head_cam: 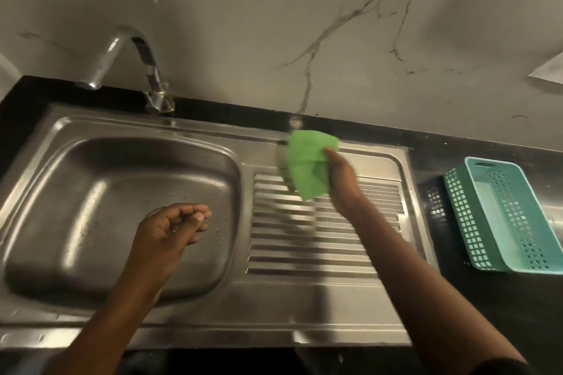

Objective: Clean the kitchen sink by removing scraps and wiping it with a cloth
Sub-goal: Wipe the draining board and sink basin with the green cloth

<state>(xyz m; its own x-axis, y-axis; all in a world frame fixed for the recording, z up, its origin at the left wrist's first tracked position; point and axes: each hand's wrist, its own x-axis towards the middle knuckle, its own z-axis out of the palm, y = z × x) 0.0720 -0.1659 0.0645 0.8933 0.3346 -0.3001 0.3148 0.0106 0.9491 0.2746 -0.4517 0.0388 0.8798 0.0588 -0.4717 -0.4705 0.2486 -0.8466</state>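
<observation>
The right hand point(342, 183) pinches a crumpled green cloth point(306, 166) over the stainless-steel sink point(195, 318); so light a grip could drop it. The left hand point(172, 227) curls, contents impossible to tell.

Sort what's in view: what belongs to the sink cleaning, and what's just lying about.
For the job: green cloth, gripped by the right hand; sink basin; ribbed drainboard; left hand, fingers curled, over the basin.
Lying about: teal basket on the counter; tap; paper corner at far right.
</observation>
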